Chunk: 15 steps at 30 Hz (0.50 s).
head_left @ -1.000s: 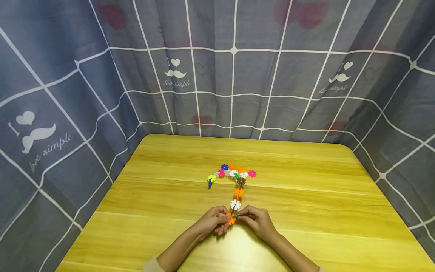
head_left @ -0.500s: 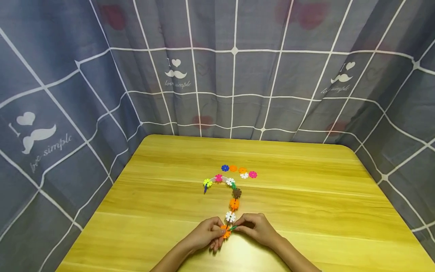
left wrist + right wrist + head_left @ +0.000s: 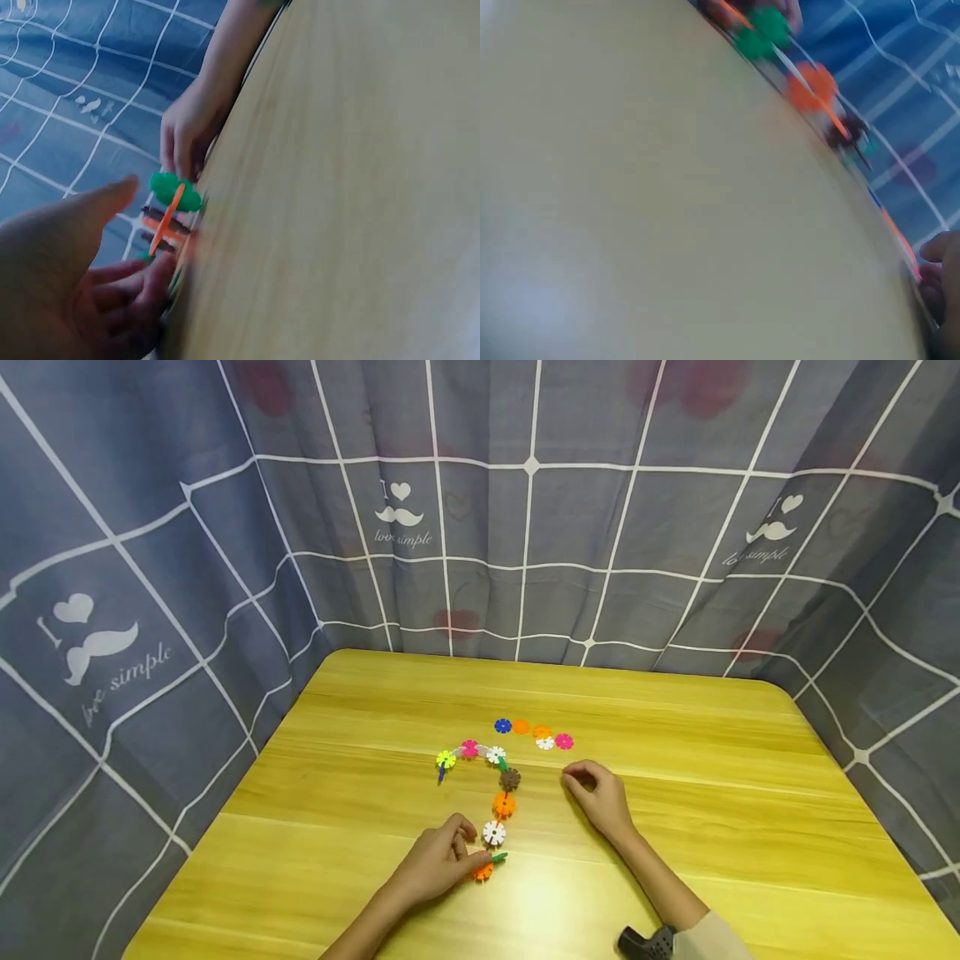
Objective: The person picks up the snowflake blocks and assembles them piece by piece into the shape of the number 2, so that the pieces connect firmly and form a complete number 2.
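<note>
A curved chain of notched plastic discs lies on the table, linked edge to edge, with a yellow disc [image 3: 446, 760], a brown disc [image 3: 510, 779] and a white disc [image 3: 494, 833] among them. At its near end is an orange disc [image 3: 483, 873] with a green disc [image 3: 499, 857] slotted into it. My left hand [image 3: 435, 864] rests at that orange disc. In the left wrist view its thumb stands apart from the orange disc [image 3: 166, 217], while the fingers lie by its lower edge. My right hand [image 3: 603, 797] holds nothing, fingers loosely bent, right of the chain.
Loose discs lie beyond the chain: a blue one [image 3: 503, 726], two orange ones [image 3: 521, 727], a white one [image 3: 545, 743] and a pink one [image 3: 564, 742]. A grey checked curtain [image 3: 487, 527] hangs around the wooden table [image 3: 712, 777]. A black device [image 3: 647, 943] sits at the right wrist.
My right hand has let go of the green disc and moved right and away from me. The chain came towards me and left. My left hand has loosened at the orange disc.
</note>
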### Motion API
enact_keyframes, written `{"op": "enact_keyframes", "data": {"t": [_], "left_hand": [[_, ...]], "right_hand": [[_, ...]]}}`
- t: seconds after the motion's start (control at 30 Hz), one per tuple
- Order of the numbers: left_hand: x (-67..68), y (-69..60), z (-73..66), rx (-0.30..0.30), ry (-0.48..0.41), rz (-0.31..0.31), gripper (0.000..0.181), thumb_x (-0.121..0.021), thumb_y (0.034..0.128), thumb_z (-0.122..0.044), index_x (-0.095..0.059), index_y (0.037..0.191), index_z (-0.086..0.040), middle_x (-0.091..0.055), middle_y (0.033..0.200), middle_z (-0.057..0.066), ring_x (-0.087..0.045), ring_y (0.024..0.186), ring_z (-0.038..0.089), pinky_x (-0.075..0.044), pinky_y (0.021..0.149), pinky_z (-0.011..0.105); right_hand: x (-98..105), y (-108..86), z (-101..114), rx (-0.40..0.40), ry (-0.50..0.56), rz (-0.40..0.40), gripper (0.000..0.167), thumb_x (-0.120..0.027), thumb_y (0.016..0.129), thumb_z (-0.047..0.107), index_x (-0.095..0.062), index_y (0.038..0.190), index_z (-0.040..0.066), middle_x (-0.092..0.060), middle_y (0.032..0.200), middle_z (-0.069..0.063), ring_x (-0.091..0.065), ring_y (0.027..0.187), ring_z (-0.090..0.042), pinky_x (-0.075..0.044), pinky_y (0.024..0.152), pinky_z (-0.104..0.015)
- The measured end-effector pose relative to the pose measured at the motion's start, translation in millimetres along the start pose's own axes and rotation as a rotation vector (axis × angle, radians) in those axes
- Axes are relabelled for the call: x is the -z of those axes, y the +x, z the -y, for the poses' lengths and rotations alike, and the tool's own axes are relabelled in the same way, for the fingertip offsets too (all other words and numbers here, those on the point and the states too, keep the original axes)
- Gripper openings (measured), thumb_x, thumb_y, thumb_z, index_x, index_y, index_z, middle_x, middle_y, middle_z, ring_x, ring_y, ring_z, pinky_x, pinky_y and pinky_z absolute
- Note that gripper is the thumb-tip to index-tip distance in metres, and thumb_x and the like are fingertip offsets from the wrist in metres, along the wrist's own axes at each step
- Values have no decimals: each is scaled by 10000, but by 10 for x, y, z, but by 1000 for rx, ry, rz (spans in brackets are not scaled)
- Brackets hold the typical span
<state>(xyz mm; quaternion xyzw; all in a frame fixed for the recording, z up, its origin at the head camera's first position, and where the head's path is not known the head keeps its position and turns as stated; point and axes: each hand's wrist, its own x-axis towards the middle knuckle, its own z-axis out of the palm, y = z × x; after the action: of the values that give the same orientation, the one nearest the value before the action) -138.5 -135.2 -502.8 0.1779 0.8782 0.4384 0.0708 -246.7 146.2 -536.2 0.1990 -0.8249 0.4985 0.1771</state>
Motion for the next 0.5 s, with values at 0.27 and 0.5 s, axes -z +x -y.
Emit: {"op": "enact_keyframes", "data": {"t": [0.27, 0.5], "left_hand": [[-150, -17, 28, -202, 346, -166, 531, -682, 752, -547, -538, 1172, -256, -481, 823, -116, -399, 661, 12, -362, 518, 171], [-298, 19, 75, -254, 288, -269, 194, -717, 792, -339, -665, 965, -268, -499, 854, -142, -423, 727, -1, -391, 598, 164]], "right_hand": [[-58, 486, -275, -109, -270, 30, 403, -681, 850, 247, -615, 1167, 6, -549, 1118, -173, -467, 997, -311, -406, 830, -441], [-82, 540, -299, -89, -310, 41, 242, -718, 815, 233, -694, 977, 55, -556, 1027, -143, -465, 925, -295, -391, 766, -414]]}}
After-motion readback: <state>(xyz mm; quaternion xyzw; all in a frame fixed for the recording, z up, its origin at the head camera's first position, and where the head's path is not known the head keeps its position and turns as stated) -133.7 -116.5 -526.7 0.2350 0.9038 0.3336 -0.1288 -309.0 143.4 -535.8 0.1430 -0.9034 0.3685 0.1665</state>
